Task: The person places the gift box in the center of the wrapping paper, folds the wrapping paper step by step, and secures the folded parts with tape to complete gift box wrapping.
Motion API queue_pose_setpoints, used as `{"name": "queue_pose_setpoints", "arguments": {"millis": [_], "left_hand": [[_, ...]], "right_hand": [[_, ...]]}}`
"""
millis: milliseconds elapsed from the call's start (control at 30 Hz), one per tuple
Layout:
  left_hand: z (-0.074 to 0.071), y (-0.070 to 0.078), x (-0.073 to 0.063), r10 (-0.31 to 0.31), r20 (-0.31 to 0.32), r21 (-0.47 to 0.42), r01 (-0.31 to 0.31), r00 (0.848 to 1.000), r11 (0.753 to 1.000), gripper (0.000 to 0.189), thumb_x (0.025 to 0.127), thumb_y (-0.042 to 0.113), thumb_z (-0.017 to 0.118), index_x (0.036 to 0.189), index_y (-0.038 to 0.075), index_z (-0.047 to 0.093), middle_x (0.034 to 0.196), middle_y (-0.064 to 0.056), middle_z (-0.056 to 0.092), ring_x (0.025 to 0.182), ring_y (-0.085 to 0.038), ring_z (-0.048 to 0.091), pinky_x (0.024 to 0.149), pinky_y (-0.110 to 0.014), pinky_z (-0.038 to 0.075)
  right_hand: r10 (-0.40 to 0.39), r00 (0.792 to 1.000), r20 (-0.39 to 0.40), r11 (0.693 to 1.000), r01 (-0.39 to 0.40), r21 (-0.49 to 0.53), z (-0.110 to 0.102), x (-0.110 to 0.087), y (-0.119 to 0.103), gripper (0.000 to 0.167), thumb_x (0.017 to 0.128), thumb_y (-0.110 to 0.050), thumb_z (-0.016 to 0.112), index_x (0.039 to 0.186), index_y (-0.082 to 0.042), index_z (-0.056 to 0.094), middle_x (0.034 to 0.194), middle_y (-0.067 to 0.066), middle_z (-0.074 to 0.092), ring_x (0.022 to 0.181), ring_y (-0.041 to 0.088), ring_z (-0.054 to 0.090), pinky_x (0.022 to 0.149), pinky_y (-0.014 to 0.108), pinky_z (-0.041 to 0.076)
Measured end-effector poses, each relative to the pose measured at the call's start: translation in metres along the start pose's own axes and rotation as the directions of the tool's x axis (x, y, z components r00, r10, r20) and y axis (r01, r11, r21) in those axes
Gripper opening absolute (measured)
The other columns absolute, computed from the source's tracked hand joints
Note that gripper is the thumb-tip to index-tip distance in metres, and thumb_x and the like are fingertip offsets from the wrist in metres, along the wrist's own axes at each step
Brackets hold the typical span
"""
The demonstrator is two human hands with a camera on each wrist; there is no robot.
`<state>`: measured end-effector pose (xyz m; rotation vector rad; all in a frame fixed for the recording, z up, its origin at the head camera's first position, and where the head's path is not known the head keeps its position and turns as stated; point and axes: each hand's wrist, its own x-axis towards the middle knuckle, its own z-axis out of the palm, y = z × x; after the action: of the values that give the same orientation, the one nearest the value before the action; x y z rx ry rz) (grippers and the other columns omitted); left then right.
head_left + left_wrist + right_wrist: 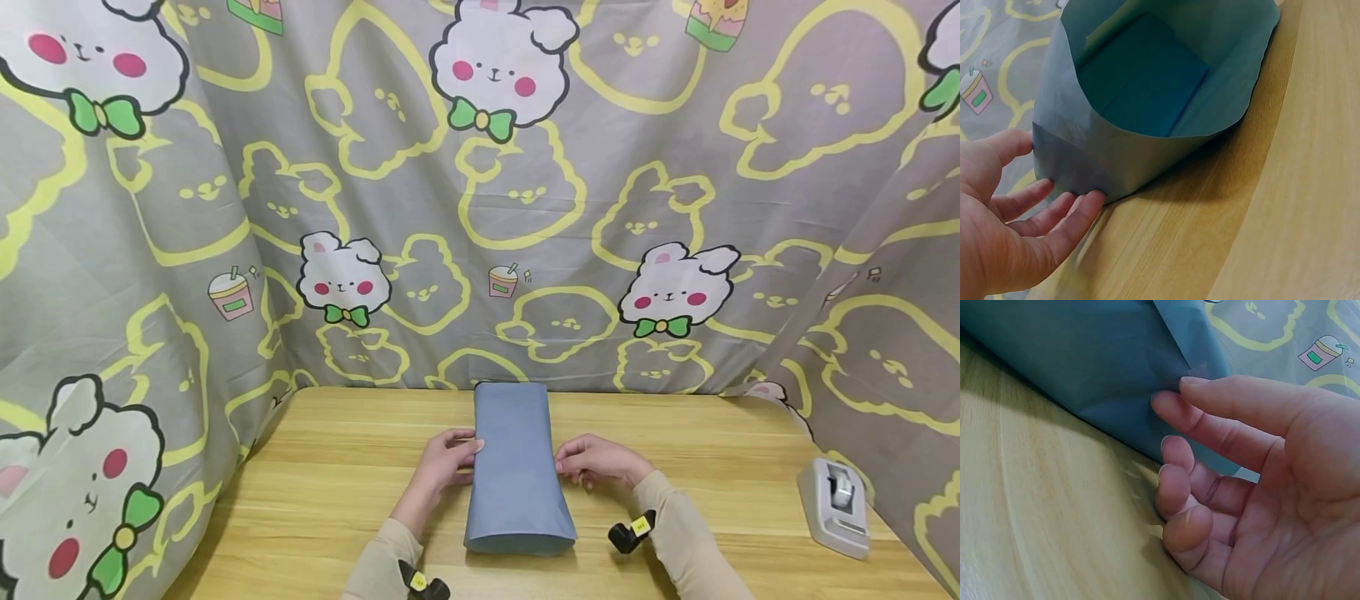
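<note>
A blue-grey paper bag lies on the wooden table with its wide mouth facing me; its teal inside shows in the left wrist view. My left hand touches the bag's left side, thumb at the upper edge and fingers lightly bent along the side wall. On the opposite side, my right hand has its thumb and index fingertip against the side fold, while the other fingers curl loosely beside it. A small clear piece of tape appears at the fold near the right thumb.
A grey tape dispenser stands at the table's right edge. A patterned curtain hangs behind the table and along both sides. The wooden tabletop extends to either side of the bag.
</note>
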<state>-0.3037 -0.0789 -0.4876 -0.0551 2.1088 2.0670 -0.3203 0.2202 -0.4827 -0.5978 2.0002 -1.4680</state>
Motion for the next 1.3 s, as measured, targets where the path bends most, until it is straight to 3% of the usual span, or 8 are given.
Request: {"name": "queue_pose_setpoints", "arguments": {"millis": [300,567,767,833,933,1100,1200,1300], "left_hand": [[0.001,0.001,-0.001,-0.003,0.014,0.002,0.003,1.000,1.000,0.054,0.088,0.026,0.072,0.130,-0.002,0.054,0.110,-0.014,0.066,0.082,-0.015,0.066,0.070,-0.035,0.060],[-0.003,0.015,-0.006,-0.002,0.008,0.007,0.002,1.000,1.000,0.054,0.090,0.023,0.069,0.133,-0.003,0.049,0.110,-0.015,0.062,0.085,-0.019,0.065,0.074,-0.040,0.059],[-0.007,0.022,-0.010,0.107,0.024,0.151,-0.110,0.994,0.982,0.049,0.091,0.022,0.068,0.131,-0.002,0.054,0.120,-0.019,0.061,0.099,-0.026,0.064,0.080,-0.042,0.059],[-0.011,0.023,-0.012,0.173,0.043,0.221,-0.178,0.984,0.959,0.045,0.090,0.022,0.068,0.128,0.000,0.057,0.123,-0.019,0.062,0.104,-0.029,0.064,0.083,-0.043,0.058],[-0.017,0.023,-0.016,0.266,0.112,0.330,-0.288,0.958,0.899,0.042,0.090,0.024,0.069,0.127,0.006,0.061,0.129,-0.017,0.061,0.118,-0.033,0.059,0.093,-0.046,0.053],[-0.024,0.020,-0.022,0.352,0.326,0.394,-0.465,0.877,0.793,0.047,0.089,0.025,0.071,0.131,0.008,0.060,0.145,-0.017,0.050,0.138,-0.039,0.040,0.109,-0.054,0.040],[-0.022,0.018,-0.023,0.376,0.402,0.438,-0.536,0.835,0.722,0.049,0.087,0.029,0.072,0.131,0.009,0.061,0.149,-0.013,0.046,0.144,-0.039,0.032,0.112,-0.058,0.032],[-0.018,0.015,-0.024,0.384,0.434,0.498,-0.572,0.815,0.652,0.051,0.085,0.034,0.074,0.131,0.014,0.062,0.149,-0.006,0.048,0.147,-0.035,0.028,0.115,-0.058,0.027]], "right_hand": [[0.020,0.999,-0.049,0.998,-0.018,0.060,-0.003,-0.005,0.000,0.021,0.094,-0.011,0.060,0.100,0.008,0.058,0.076,-0.003,0.056,0.066,0.009,0.050,0.055,0.022,0.045],[0.015,0.996,-0.088,0.997,-0.008,0.080,-0.011,-0.012,-0.003,0.026,0.096,-0.016,0.058,0.105,0.008,0.057,0.075,-0.004,0.055,0.067,0.009,0.052,0.058,0.022,0.047],[-0.019,0.992,-0.122,0.998,0.026,0.050,-0.008,-0.017,-0.010,0.026,0.097,-0.017,0.058,0.106,0.007,0.056,0.082,-0.002,0.057,0.070,0.009,0.053,0.060,0.023,0.048],[-0.041,0.988,-0.147,0.999,0.045,0.023,-0.004,-0.019,-0.013,0.030,0.096,-0.018,0.059,0.108,0.009,0.054,0.086,0.000,0.058,0.070,0.010,0.052,0.062,0.024,0.048],[-0.106,0.966,-0.236,0.994,0.093,-0.064,0.007,-0.023,-0.018,0.034,0.095,-0.019,0.061,0.112,0.009,0.053,0.096,0.007,0.059,0.078,0.012,0.054,0.068,0.026,0.050],[-0.251,0.890,-0.381,0.954,0.161,-0.253,0.031,-0.025,-0.026,0.039,0.091,-0.019,0.067,0.126,-0.004,0.056,0.129,0.018,0.056,0.117,0.026,0.054,0.095,0.037,0.049],[-0.320,0.884,-0.342,0.914,0.193,-0.356,0.042,-0.023,-0.028,0.051,0.090,-0.021,0.069,0.136,-0.007,0.052,0.147,0.021,0.042,0.135,0.040,0.040,0.106,0.056,0.040],[-0.355,0.896,-0.265,0.872,0.216,-0.439,0.050,-0.021,-0.028,0.058,0.089,-0.025,0.070,0.140,-0.007,0.048,0.154,0.023,0.031,0.140,0.049,0.029,0.107,0.068,0.030]]}}
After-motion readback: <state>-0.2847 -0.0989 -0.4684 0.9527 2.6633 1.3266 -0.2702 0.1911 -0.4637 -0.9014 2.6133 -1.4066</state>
